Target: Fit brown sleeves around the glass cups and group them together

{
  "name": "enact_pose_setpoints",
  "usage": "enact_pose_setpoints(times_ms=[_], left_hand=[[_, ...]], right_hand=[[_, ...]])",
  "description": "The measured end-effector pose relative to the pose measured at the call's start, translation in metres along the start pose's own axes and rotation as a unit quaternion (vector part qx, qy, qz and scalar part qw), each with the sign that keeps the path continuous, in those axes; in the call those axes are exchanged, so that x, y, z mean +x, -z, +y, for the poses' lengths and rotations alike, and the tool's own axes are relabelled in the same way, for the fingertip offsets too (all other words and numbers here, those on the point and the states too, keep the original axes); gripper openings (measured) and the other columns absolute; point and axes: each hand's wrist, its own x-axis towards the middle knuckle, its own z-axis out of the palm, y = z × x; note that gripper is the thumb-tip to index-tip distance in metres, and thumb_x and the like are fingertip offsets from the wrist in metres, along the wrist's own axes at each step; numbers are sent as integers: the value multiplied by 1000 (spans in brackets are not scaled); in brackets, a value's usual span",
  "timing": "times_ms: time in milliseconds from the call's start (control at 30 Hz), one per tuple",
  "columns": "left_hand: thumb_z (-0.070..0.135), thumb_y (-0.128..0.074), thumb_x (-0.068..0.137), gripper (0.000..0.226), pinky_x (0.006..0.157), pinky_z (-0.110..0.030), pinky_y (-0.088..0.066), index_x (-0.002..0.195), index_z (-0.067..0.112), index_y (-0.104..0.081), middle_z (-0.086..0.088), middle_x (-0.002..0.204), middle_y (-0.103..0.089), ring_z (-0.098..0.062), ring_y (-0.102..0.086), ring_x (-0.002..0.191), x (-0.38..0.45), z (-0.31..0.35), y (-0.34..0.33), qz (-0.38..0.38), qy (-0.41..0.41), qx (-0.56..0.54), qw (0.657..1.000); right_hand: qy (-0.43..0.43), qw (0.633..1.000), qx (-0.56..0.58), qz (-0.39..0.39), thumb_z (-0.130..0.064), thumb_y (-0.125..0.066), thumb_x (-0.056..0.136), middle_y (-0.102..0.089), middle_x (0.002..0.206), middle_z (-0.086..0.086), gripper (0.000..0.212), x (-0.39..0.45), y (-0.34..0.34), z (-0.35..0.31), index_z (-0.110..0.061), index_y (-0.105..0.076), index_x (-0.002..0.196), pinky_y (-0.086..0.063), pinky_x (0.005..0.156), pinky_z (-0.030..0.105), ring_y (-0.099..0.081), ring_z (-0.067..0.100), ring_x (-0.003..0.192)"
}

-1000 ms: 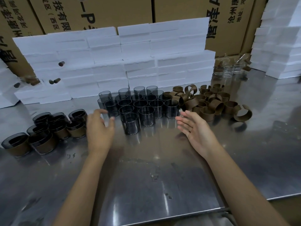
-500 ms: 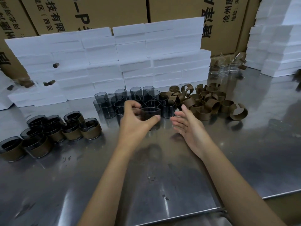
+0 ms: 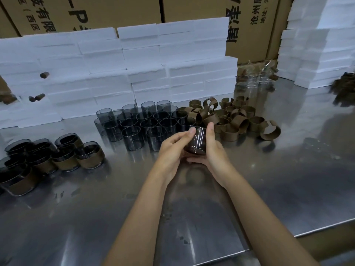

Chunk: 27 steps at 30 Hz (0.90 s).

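Observation:
A dark glass cup [image 3: 196, 140] is lifted just above the steel table [image 3: 269, 189], held between both hands. My left hand [image 3: 171, 150] grips its left side with thumb and fingers curled round it. My right hand [image 3: 213, 150] cups its right side and bottom, thumb up along the wall. Behind them stands a cluster of several bare smoked-glass cups [image 3: 138, 123]. A heap of brown sleeves [image 3: 230, 120] lies to the right of that cluster. Sleeved cups [image 3: 48, 156] are grouped at the left.
Stacked white foam blocks [image 3: 134, 70] form a wall behind the cups, with more foam [image 3: 322, 45] at the right. Cardboard boxes [image 3: 192, 8] stand behind. A few clear glasses [image 3: 251, 83] sit at the back right. The table's front edge [image 3: 269, 244] runs near my forearms.
My left hand reached from the sleeved group to the bare cups, took one and drew it toward me. My right hand closed in and now holds the same cup.

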Motion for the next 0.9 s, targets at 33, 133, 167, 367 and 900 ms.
enact_pose_setpoints(times_ms=[33, 133, 167, 367, 900], left_hand=[[34, -73, 87, 47, 88, -38, -55, 119, -1, -72, -23, 117, -73, -29, -70, 102, 0, 0, 2, 12, -4, 11, 1000], [25, -67, 97, 30, 95, -46, -53, 117, 4, -73, -20, 119, -73, -33, -68, 109, 3, -3, 7, 82, -35, 28, 996], [22, -66, 99, 26, 100, -50, -52, 115, 3, -72, -21, 120, -72, -34, -67, 110, 4, -4, 9, 105, -44, 29, 993], [30, -61, 103, 26, 92, -46, -56, 100, 7, -74, -15, 103, -75, -30, -70, 97, 3, -2, 5, 141, -37, 12, 989], [46, -66, 95, 23, 69, -21, -53, 107, 27, -70, 5, 91, -65, -2, -62, 77, 1, -12, -11, 91, -100, 120, 983]], right_hand=[[8, 1000, -5, 7, -63, -29, 103, -77, 108, 12, 65, 0, 0, 2, -15, -68, 124, -63, 73, 34, -78, 27, 91], [23, 999, -5, 29, -43, -30, 111, -74, 111, 19, 52, 1, 2, 6, -8, -64, 128, -63, 66, 30, -77, 30, 87], [26, 999, -12, 34, -37, -32, 112, -73, 113, 22, 48, 1, 2, 7, -4, -63, 130, -64, 66, 30, -76, 31, 86], [48, 995, -32, 80, -48, -62, 97, -76, 105, 7, 42, -2, -1, 3, -12, -67, 119, -63, 69, 30, -75, 19, 88], [59, 996, -62, 20, -75, -48, 88, -74, 122, -3, 68, -3, 2, 3, -26, -63, 133, -56, 103, 43, -71, 11, 112]])
